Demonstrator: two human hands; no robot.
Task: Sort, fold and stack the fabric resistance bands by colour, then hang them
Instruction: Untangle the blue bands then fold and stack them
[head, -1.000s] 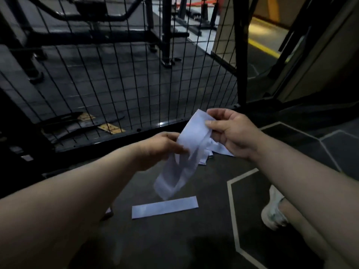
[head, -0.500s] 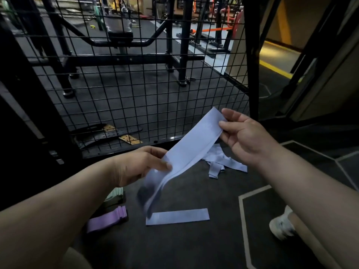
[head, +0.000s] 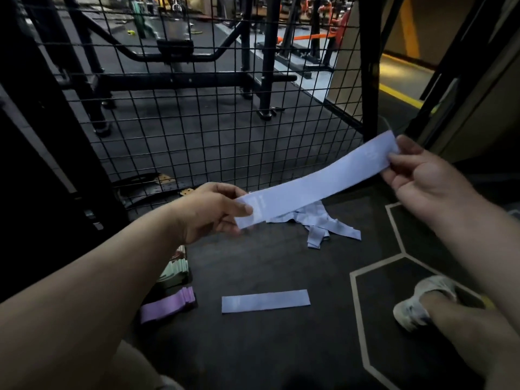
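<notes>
The left hand point(head: 213, 211) and right hand point(head: 422, 178) each have a pinching grip on one end of the pale blue band point(head: 318, 184), taut above the floor point(head: 267, 347); best to bring the ends together squarely

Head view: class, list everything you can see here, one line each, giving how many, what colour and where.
held band: one, pale blue, pulled flat between both hands
flat band: one, pale blue, on the floor, lower middle
heap of bands: count unclear, pale blue, loose on the floor beyond the held band
purple stack: one, purple, floor, lower left
green stack: one, pale green, just behind the purple stack
mesh fence: one, black, across the back
gym frames: several, black, beyond the fence
floor: dark, pale hexagon lines at right
shoe: one, white, lower right
left hand: pinches the band's left end
right hand: pinches its right end
</notes>
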